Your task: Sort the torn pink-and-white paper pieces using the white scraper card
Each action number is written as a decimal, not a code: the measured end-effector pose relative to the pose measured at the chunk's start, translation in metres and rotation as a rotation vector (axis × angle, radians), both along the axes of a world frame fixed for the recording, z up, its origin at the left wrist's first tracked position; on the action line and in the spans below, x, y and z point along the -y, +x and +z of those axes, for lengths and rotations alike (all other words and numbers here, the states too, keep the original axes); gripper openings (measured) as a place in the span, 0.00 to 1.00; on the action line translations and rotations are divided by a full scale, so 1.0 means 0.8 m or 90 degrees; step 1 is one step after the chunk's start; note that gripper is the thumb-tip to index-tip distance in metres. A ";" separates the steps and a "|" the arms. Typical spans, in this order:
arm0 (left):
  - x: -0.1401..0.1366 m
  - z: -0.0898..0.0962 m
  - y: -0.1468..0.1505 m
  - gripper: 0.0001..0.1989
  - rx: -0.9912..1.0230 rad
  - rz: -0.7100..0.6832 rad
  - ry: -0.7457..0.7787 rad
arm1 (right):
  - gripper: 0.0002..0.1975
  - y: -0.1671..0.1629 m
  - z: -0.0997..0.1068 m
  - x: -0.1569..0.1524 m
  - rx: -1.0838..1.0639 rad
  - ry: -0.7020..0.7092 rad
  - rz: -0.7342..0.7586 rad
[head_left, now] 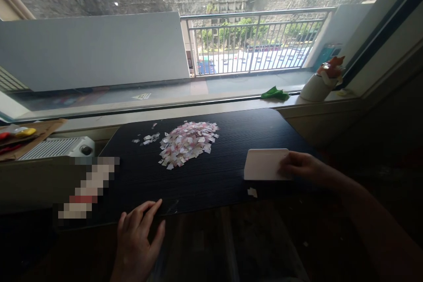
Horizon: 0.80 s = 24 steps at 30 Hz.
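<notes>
Toward the right end of the dark table (pixel 231 136), we find a white tray (pixel 264 164), its right end gripped by the right hand (pixel 295 165); its long axis runs roughly along the near edge, free end pointing left. We record the left hand (pixel 139 231) at that edge, fingers parted. Paper scraps (pixel 188 143) lie heaped toward the far edge.

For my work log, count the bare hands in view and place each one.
2: the left hand is at the black table's near edge; the right hand holds the white rectangular object's right end.
</notes>
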<state>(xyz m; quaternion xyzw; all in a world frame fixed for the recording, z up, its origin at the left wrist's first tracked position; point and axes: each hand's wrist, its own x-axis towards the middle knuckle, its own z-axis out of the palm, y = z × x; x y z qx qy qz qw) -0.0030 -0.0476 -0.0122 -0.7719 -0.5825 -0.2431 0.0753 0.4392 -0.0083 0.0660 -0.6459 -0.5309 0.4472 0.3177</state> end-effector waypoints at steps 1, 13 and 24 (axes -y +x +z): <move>0.000 0.001 0.000 0.17 -0.004 0.002 -0.002 | 0.20 0.003 -0.004 0.005 0.014 0.005 -0.025; 0.002 0.010 0.002 0.19 -0.077 0.018 -0.024 | 0.12 -0.007 -0.005 0.035 0.048 -0.039 -0.022; -0.001 -0.002 -0.012 0.20 -0.082 0.004 -0.035 | 0.13 0.005 -0.012 0.060 -0.031 -0.039 0.032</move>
